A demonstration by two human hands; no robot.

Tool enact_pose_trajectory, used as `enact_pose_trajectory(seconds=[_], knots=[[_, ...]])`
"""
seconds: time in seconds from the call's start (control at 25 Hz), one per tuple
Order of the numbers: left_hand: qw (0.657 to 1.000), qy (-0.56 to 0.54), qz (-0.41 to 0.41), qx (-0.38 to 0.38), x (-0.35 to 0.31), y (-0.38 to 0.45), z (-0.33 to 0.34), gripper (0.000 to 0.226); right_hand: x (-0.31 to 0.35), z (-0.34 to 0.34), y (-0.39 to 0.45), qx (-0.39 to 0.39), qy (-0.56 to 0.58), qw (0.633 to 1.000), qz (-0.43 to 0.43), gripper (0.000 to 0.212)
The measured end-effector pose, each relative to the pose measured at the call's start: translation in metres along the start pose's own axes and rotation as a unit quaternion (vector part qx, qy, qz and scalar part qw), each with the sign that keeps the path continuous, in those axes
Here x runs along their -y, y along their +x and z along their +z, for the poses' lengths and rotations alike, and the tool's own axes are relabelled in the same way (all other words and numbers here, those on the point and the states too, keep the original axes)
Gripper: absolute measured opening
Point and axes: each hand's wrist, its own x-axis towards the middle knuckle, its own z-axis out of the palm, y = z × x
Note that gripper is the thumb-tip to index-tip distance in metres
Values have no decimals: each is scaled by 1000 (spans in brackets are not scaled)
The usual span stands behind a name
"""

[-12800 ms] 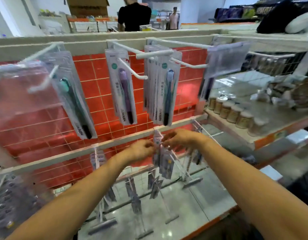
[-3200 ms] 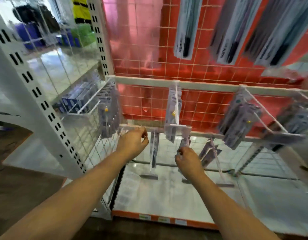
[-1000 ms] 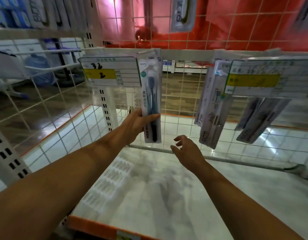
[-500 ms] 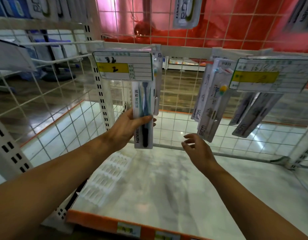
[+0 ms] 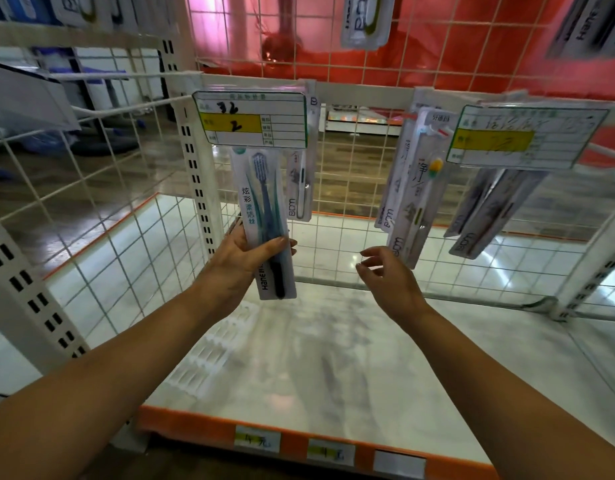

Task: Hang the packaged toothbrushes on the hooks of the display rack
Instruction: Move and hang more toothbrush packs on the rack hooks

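Observation:
My left hand (image 5: 242,259) grips the lower part of a packaged blue toothbrush (image 5: 263,206), thumb across its front. The pack stands upright, its top hidden behind the price tag (image 5: 252,120) at the front of a hook, so I cannot tell whether it hangs on that hook. Another white pack (image 5: 300,183) hangs just behind it. My right hand (image 5: 389,280) hovers empty to the right, fingers loosely curled, just below several packs (image 5: 417,188) hanging on the neighbouring hook.
A second price tag (image 5: 520,138) fronts the right hook, with dark packs (image 5: 486,213) behind it. The white wire grid back (image 5: 351,188) and slotted upright (image 5: 198,188) frame the bay. The glossy white bottom shelf (image 5: 316,358) has an orange front edge.
My left hand has carried the blue pack slightly right and lower under the left price tag. My right hand has risen a little toward the middle packs.

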Motion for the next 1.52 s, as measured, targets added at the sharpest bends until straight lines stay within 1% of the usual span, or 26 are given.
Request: enact_pose_trajectory(seconds=[0.16, 0.36, 0.52, 0.64, 0.72, 0.84, 0.92, 1.0, 1.16, 1.24, 1.4, 1.52], knots=[[997, -55, -59, 1, 11, -17, -1, 17, 0, -7, -5, -6, -14, 1000, 10, 25], [990, -46, -128, 24, 32, -26, 14, 15, -13, -31, -14, -28, -51, 998, 38, 28], [987, -32, -153, 43, 42, -12, 44, 15, -17, -64, -13, -83, -32, 993, 74, 28], [985, -48, -154, 54, 40, -1, 63, 17, -16, -79, 0, -108, -2, 992, 72, 42], [986, -55, -147, 57, 38, 3, 69, 18, -11, -79, 15, -96, 39, 992, 69, 55], [985, -54, -148, 63, 39, 8, 71, 21, -2, -72, 37, -68, 118, 988, 71, 62], [985, -55, -149, 60, 40, 9, 68, 25, 3, -65, 47, -43, 170, 981, 77, 61], [985, -59, -147, 62, 41, 8, 64, 24, 5, -59, 53, -33, 206, 975, 77, 58], [985, -60, -149, 63, 44, 6, 56, 18, 6, -52, 59, -25, 242, 968, 58, 48], [985, -52, -147, 70, 45, 7, 52, 18, 4, -51, 62, -18, 267, 962, 49, 45], [985, -34, -138, 93, 38, 11, 43, 22, 0, -50, 59, -38, 309, 949, 48, 36], [986, -20, -130, 99, 32, 13, 36, 20, 0, -54, 48, -18, 324, 945, 41, 33]])
